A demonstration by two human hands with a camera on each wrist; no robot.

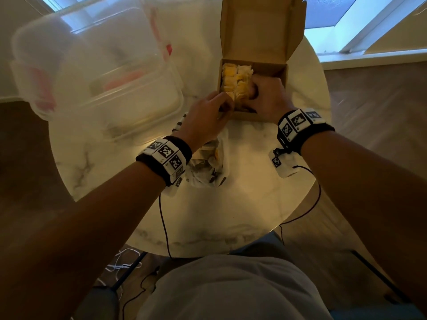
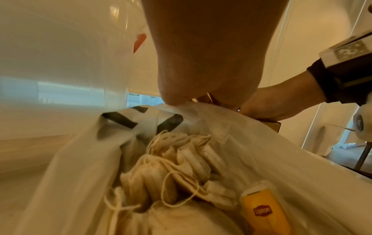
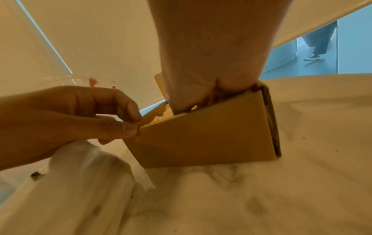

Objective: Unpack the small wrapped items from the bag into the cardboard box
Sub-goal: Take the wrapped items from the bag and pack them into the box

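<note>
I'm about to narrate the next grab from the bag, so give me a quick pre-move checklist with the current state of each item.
1. Cardboard box lid open: ok.
2. Left hand steadying the box's near corner: ok.
3. Right hand out of the box: not ok, fingers inside among the wrapped items.
4. Right hand empty: cannot tell.
5. Bag open, tea bags left: ok.
6. Room left in box: cannot tell.

Right hand [image 1: 265, 98]: fingertips hidden inside cardboard box [image 1: 272, 68]. Bag [image 1: 208, 167]: partly covered by left hand [image 1: 203, 121]. Plastic container [image 1: 97, 72]: blurred, contents unclear.
</note>
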